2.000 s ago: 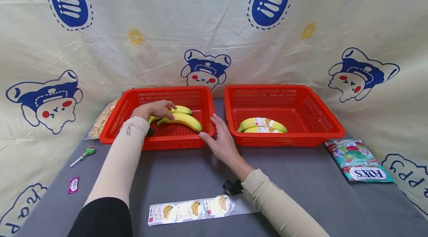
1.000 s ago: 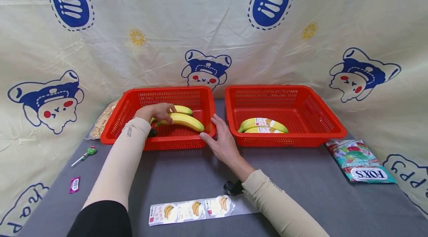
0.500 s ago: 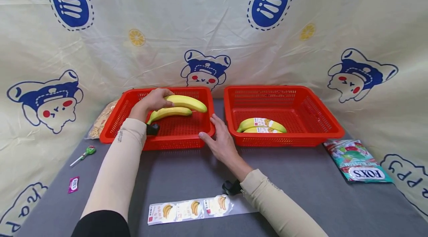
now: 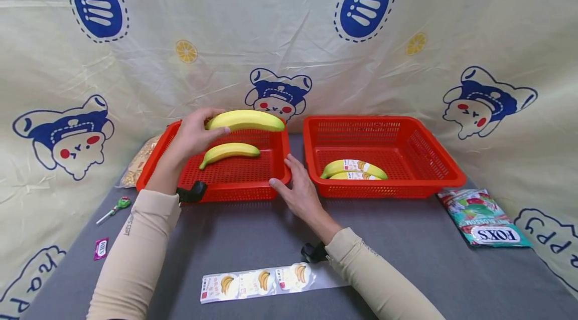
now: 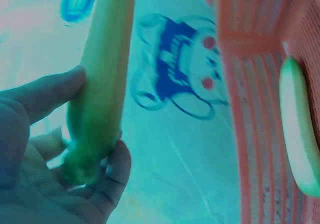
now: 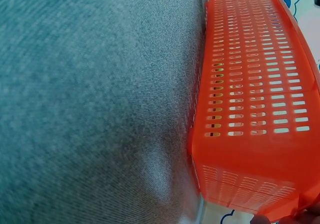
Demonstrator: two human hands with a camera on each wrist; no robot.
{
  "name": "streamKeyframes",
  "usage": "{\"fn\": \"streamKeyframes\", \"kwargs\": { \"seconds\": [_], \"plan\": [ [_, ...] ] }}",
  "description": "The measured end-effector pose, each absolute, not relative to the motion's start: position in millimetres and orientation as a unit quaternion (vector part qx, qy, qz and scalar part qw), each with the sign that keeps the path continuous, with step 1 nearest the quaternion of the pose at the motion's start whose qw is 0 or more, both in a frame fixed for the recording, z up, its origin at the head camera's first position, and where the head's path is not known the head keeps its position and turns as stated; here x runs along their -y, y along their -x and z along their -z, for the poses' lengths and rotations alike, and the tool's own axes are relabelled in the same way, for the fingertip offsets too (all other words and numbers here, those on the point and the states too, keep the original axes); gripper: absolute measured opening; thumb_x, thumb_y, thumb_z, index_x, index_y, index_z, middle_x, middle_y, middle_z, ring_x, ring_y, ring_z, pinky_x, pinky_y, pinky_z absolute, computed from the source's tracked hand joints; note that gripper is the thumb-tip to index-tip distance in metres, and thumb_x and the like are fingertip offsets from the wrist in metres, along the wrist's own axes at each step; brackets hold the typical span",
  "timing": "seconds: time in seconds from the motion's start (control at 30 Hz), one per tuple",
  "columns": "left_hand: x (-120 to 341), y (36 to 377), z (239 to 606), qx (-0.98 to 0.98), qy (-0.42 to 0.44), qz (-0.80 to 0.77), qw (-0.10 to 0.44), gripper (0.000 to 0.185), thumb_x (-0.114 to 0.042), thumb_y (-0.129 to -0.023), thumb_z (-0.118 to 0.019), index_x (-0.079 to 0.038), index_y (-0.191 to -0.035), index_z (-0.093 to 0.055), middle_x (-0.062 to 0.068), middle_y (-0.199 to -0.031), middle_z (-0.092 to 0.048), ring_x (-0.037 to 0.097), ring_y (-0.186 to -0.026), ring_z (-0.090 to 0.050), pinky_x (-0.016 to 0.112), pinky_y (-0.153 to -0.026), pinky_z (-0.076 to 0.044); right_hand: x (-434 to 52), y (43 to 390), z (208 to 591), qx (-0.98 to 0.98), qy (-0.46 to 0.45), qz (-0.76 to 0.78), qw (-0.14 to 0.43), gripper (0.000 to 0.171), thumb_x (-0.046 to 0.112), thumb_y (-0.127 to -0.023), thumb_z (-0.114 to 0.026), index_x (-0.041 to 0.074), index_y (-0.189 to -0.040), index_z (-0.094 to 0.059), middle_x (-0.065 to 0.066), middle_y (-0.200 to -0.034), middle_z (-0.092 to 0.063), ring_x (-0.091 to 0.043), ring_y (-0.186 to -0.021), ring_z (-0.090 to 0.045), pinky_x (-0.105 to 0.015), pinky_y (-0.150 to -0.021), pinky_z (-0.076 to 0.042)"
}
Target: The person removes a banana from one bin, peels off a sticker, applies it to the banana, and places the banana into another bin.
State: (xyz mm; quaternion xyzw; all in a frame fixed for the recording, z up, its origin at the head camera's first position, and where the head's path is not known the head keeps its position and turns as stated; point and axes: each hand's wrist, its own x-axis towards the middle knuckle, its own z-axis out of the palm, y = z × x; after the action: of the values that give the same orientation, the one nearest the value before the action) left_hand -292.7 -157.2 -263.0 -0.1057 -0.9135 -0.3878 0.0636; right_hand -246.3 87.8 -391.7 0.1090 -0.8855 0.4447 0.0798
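My left hand [image 4: 196, 132] grips a yellow banana [image 4: 246, 121], raised above the left red basket [image 4: 235, 192]. In the left wrist view, thumb and fingers close round the banana's [image 5: 102, 84] stem end. A second banana [image 4: 229, 153] lies in that basket, without a visible label. My right hand [image 4: 298, 189] rests at the front right corner of the left basket, in the gap between both baskets, fingers fairly straight. Two bananas with stickers [image 4: 354, 169] lie near the front wall of the right red basket [image 4: 384, 190]. Only dark fingertips [image 6: 290, 220] show in the right wrist view.
A strip of banana stickers [image 4: 257, 282] lies on the grey table [image 4: 253, 240] in front. At left are a lollipop [image 4: 114, 210], a small purple packet [image 4: 101, 249] and a bag of grains [image 4: 140, 162]. A Fox's bag [image 4: 485, 217] lies at right.
My left hand has taken hold of the front banana in the left basket and lifted it above the basket. The right hand has stayed in place.
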Motion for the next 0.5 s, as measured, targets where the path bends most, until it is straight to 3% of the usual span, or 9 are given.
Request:
{"fn": "streamKeyframes", "kwargs": {
  "seconds": [0.27, 0.5],
  "plan": [
    [164, 229, 271, 0.869, 0.102, 0.478, 0.079, 0.052, -0.034, -0.088, -0.065, -0.018, -0.135, -0.05, 0.007, -0.125, -0.054, 0.021, -0.101, -0.049, 0.018, -0.075, -0.046, -88, 246, 392, 0.888, -0.111, -0.439, 0.083, 0.076, 0.042, -0.083, -0.067, 0.012, -0.145, -0.034, -0.001, -0.156, -0.026, -0.024, -0.141, -0.03, -0.045, -0.106, -0.038],
    [174, 184, 301, 0.878, 0.1, 0.46, 0.08, 0.052, -0.031, -0.087, -0.066, -0.016, -0.134, -0.05, 0.008, -0.118, -0.053, 0.022, -0.099, -0.048, 0.018, -0.073, -0.047, -88, 246, 392, 0.889, -0.116, -0.434, 0.092, 0.075, 0.039, -0.083, -0.069, 0.011, -0.144, -0.035, -0.001, -0.155, -0.027, -0.024, -0.141, -0.03, -0.044, -0.107, -0.037]
  ]
}}
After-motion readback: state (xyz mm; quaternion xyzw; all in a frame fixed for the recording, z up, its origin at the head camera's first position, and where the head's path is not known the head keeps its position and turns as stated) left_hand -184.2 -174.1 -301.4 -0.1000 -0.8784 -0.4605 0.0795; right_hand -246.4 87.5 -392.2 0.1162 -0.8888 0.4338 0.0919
